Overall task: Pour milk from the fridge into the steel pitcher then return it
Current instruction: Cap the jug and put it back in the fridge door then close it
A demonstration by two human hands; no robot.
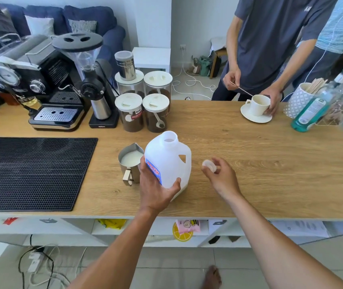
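- Two hands in play: left hand has its grip wrapped round the lower body of the milk jug, fingers on the label side, thumb on the near face. Jug stands on the counter, leaning a little, base down.
- Right hand pinches the white cap between thumb and fingertips, just off the counter, to the right of the jug.
- Steel pitcher sits touching or just beside the jug, on the far-left side of the left grip. It already holds milk, well up the wall, so I'd judge the pour done.
- Key relation: the jug's open neck lies up and to the left of the cap grip, beyond the jug handle. Jug's long axis runs near vertical, neck tilted slightly away from the person.
- Right hand is the nearer one to the neck with the cap; left is busy steadying the body.
- Likely next step: bring the cap over the neck, seat it square to that tilted axis, twist shut, then carry the jug back to the fridge. Fridge not in view.
- Risk: cross-threading if the cap comes in level while the neck leans; knocking the full pitcher with the left wrist when lifting.
- A second person across the counter holds a cup on a saucer, well apart from the jug, no interference.
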